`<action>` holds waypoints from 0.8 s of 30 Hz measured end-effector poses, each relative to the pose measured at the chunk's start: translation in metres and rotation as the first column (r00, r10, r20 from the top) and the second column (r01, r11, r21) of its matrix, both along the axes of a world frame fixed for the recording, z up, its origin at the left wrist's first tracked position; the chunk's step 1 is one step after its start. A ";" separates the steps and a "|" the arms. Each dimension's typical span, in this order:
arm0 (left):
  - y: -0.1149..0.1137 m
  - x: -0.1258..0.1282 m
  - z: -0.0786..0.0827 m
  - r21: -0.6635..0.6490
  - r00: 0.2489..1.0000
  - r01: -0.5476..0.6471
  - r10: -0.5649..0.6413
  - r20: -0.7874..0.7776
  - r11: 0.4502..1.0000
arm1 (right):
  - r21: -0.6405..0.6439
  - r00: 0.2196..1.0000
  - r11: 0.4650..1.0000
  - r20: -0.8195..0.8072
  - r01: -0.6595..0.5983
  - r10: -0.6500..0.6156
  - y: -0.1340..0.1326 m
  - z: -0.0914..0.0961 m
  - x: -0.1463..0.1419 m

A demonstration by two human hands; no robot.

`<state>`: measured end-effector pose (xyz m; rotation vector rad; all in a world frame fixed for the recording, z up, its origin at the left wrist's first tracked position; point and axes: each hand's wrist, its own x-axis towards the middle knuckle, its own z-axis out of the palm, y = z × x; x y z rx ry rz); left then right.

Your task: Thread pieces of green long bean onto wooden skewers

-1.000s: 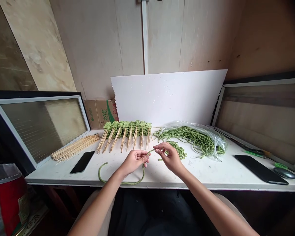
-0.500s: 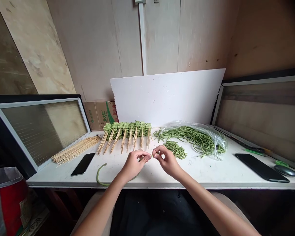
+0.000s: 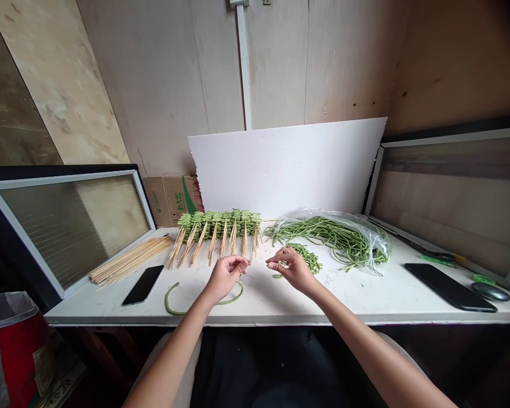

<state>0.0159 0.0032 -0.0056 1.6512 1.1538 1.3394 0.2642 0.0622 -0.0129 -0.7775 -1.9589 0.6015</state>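
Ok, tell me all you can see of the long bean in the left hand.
The long bean is a thin, dull-green, limp pod. One end is pinched in the left hand; the rest lies on the white table, passes under the forearm and curls up at its free end.

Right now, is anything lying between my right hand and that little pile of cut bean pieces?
Nothing visible. The right hand hovers right beside the pile of cut bean pieces, with no other thing between them. One loose green piece lies on the table nearer the person, off that line.
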 end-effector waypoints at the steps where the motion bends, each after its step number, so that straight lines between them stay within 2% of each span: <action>1: 0.000 0.000 -0.001 -0.018 1.000 0.009 -0.009 0.006 1.000 | 0.043 0.997 0.998 0.072 0.038 -0.041 0.006 -0.006 0.003; 4: 0.000 0.004 -0.004 -0.052 0.999 0.051 -0.051 -0.014 0.997 | 0.101 0.965 0.993 0.245 0.065 -0.089 0.021 -0.027 0.010; 7: -0.001 0.007 -0.005 -0.065 0.996 0.072 -0.075 -0.045 0.995 | 0.138 0.943 0.987 0.311 0.083 -0.122 0.028 -0.042 0.013; 12: 0.002 0.007 -0.008 -0.043 0.997 0.062 -0.064 -0.044 0.997 | 0.165 0.918 0.981 0.366 0.100 -0.155 0.030 -0.047 0.015; 16: 0.002 0.009 -0.008 0.019 1.000 -0.023 0.023 0.004 1.000 | 0.118 0.951 0.990 0.286 0.084 -0.114 0.022 -0.030 0.013; 19: -0.003 0.015 -0.004 0.012 1.000 -0.009 0.009 0.002 1.000 | 0.000 0.988 0.997 0.135 0.079 -0.079 0.007 -0.007 0.007; 22: -0.008 0.021 -0.001 -0.014 1.000 0.020 -0.020 0.012 1.000 | -0.118 0.999 0.992 0.019 -0.035 0.037 -0.012 0.013 -0.001; 24: -0.010 0.025 -0.002 -0.024 0.999 0.032 -0.032 0.018 0.999 | -0.110 0.996 0.990 0.008 -0.087 0.088 -0.021 0.019 -0.005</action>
